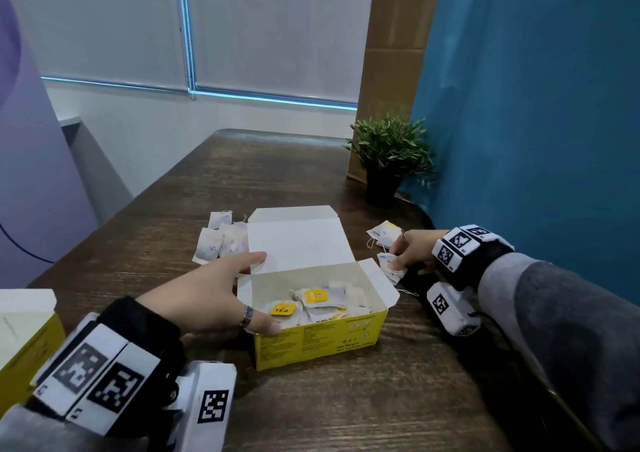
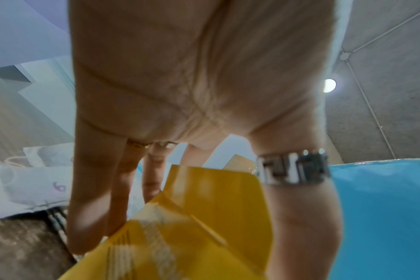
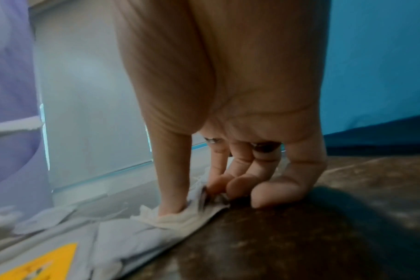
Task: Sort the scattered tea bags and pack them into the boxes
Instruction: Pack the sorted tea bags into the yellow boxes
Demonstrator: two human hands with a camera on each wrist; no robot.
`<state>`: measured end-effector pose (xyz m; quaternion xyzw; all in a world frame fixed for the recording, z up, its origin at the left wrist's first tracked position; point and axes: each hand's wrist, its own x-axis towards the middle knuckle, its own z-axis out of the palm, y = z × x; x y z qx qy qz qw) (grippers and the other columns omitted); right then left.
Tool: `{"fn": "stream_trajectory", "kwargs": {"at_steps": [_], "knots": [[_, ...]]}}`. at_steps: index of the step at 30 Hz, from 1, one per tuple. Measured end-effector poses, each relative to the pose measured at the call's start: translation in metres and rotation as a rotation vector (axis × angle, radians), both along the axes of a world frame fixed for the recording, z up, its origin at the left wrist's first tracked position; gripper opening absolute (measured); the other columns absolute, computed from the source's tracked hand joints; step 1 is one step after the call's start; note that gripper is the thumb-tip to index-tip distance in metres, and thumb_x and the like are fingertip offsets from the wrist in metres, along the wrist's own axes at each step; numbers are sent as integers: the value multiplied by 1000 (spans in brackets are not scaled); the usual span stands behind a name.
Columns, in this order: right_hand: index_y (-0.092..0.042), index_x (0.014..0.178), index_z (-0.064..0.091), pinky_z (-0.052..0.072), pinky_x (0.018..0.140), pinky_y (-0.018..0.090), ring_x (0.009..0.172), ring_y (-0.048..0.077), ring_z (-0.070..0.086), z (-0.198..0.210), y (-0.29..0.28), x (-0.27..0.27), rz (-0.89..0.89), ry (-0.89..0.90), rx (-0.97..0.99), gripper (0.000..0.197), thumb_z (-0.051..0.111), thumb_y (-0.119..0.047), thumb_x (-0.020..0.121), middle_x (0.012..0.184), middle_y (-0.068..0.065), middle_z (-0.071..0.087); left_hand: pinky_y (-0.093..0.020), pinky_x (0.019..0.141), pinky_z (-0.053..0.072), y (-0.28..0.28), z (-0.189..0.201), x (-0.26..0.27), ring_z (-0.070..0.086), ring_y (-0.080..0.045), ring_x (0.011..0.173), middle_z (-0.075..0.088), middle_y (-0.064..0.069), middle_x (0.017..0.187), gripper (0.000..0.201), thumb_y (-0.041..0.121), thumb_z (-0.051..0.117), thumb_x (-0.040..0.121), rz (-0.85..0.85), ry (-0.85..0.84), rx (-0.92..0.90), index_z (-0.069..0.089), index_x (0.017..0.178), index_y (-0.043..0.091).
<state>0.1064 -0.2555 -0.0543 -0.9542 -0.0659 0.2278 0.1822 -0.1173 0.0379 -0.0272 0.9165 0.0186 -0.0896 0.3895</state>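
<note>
Dark wooden tabletop (image 1: 346,399) carries our open yellow tea box (image 1: 318,344); our left hand (image 1: 211,299) grips its left wall; our right hand (image 1: 414,252) pinches tea bags (image 1: 391,266) beside the box's right flap, near the right edge; we should lift them together, strings clear.

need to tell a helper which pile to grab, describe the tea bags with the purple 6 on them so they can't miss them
Start at the open yellow box in the middle of the wooden table. Look just past its left side, beyond the left hand, for a small pile of white tea bags. Unlike the bags right of the box, they bear handwritten purple numbers and show no yellow tags.
</note>
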Motion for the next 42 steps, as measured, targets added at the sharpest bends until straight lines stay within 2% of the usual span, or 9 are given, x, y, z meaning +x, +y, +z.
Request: {"fn": "stream_trajectory", "kwargs": {"at_steps": [6,13,16,20,25,29,34,37,42], "knots": [[-21,78,49,40,54,20,65,10,49,5,-2,-10,16,-12,46,30,78,-17,73,74,-3,55,-20,96,29,4,0,0,40,-4,116,42,18,124,143,71,77,13,-36,6,33,29,143,37],[-13,91,62,52,82,32,90,22,61,16,-14,-25,79,114,78,20,75,-9,77,99,10,64,-23,99,34,9,0,-3,42,-8,120,44,15,128,128,61,78,26,-44,-1,89,29,142,42],[-3,93,57,60,68,35,89,31,67,26,-18,-31,-27,150,323,14,64,3,83,96,18,66,-23,98,36,11,0,-2,45,-8,118,44,14,129,130,63,77,23,-44,0,96,28,142,42],[-6,89,58,57,54,21,67,13,70,40,-2,-42,44,185,569,11,61,4,85,82,9,68,-25,98,37,13,2,-3,46,-9,116,45,13,130,134,65,78,19,-43,0,99,29,142,42],[-19,81,51,54,60,30,83,27,64,10,29,-49,212,88,149,23,71,-10,80,84,4,63,-24,98,37,13,4,-5,46,-8,115,45,14,127,144,72,78,10,-59,14,98,29,142,40],[-25,80,51,49,49,24,57,16,60,10,25,-51,240,11,65,26,75,-20,76,78,-2,63,-23,95,35,11,3,-2,44,-9,115,44,14,124,127,56,82,31,-41,9,100,27,144,39],[-23,84,52,50,69,26,78,17,60,31,0,-53,197,-215,-13,26,75,-25,75,82,-4,62,-22,93,34,10,2,-3,45,-9,114,45,12,124,126,54,82,31,-44,-1,92,28,144,38],[-20,78,53,49,61,14,74,15,59,63,-4,-62,163,-351,230,23,75,-12,77,77,-4,62,-22,93,36,10,3,-3,47,-9,113,45,12,126,130,61,80,25,-47,-2,101,29,142,39],[-13,85,54,53,76,38,82,19,63,96,38,-105,330,-217,564,22,73,-4,77,87,6,64,-23,99,37,10,3,-3,48,-10,116,45,12,131,141,73,77,13,-59,-9,131,28,142,40]]}}
